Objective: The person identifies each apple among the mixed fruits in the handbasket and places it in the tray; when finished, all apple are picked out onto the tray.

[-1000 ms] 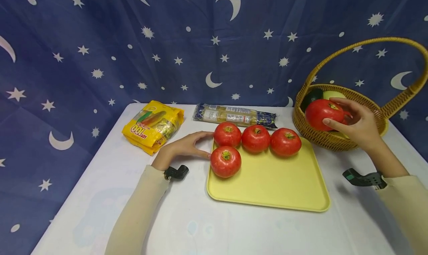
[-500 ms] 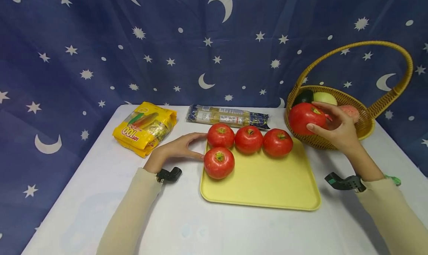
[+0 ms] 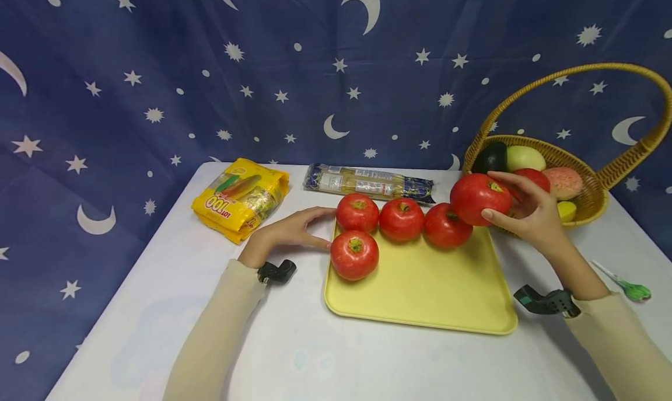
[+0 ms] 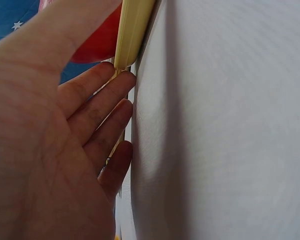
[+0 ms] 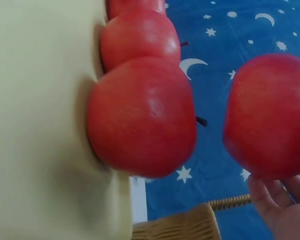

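In the head view my right hand (image 3: 532,214) grips a red apple (image 3: 479,200) between thumb and fingers, above the tray's back right corner. The right wrist view shows the held apple (image 5: 270,117) apart from the nearest apple (image 5: 142,117) in the back row. On the yellow tray (image 3: 420,296) lie three apples (image 3: 401,220) along the back edge and one apple (image 3: 354,255) at the left, in front of that row. My left hand (image 3: 291,232) rests at the tray's left edge, fingers loosely extended, nothing held; its fingertips (image 4: 122,77) reach the tray's side in the left wrist view.
A wicker basket (image 3: 598,199) with a tall handle stands at the right, holding several fruits. Behind the tray lies a long clear packet (image 3: 367,180); a yellow bag (image 3: 238,199) is at the left. A green lollipop-like item (image 3: 635,291) lies at the right.
My right hand has carried the apple out from over the basket, leftward and down to the tray's back right corner. The left hand has stayed at the tray's left edge.
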A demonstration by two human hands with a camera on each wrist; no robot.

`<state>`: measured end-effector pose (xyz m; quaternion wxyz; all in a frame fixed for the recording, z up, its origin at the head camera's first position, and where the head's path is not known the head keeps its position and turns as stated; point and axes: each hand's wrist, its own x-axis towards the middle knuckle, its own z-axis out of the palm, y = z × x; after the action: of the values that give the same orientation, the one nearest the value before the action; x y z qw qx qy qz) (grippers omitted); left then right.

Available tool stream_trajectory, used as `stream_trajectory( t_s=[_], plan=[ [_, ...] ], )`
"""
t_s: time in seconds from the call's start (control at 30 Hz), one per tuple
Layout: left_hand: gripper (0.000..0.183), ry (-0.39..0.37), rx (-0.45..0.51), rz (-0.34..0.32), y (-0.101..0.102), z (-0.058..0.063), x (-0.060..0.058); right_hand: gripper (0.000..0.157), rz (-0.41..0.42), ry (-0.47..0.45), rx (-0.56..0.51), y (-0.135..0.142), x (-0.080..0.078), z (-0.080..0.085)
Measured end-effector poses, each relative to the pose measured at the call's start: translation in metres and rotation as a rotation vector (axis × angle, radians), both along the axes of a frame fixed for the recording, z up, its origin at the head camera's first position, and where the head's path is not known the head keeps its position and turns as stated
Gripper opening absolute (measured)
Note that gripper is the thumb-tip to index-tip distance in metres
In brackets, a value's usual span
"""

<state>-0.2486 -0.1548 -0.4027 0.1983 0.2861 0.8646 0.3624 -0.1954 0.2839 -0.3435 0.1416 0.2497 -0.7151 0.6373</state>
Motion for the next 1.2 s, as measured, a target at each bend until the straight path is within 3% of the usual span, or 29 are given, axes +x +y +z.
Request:
stream_trajectory(
  t_s=[0.13,0.33,0.5,0.9,1.2],
  plan=[
    [0.084,-0.001,-0.001,-0.007,0.001,-0.001,-0.001,0.064,0.012,0.023,0.029,-0.003,0.004,-0.005],
    [0.084,-0.013,-0.001,0.0,0.002,-0.001,-0.001,0.064,0.118,0.042,-0.008,-0.012,0.003,-0.009],
    [0.085,-0.014,-0.003,0.001,0.002,0.001,-0.001,0.065,0.118,0.035,0.011,-0.017,0.005,-0.012],
    [0.085,0.01,-0.007,-0.001,0.001,0.002,-0.002,0.063,0.203,0.044,-0.04,-0.037,0.01,-0.017],
    [0.082,0.003,-0.008,0.003,0.001,0.0,-0.002,0.068,0.257,0.064,0.017,-0.052,0.014,-0.019]
  ],
)
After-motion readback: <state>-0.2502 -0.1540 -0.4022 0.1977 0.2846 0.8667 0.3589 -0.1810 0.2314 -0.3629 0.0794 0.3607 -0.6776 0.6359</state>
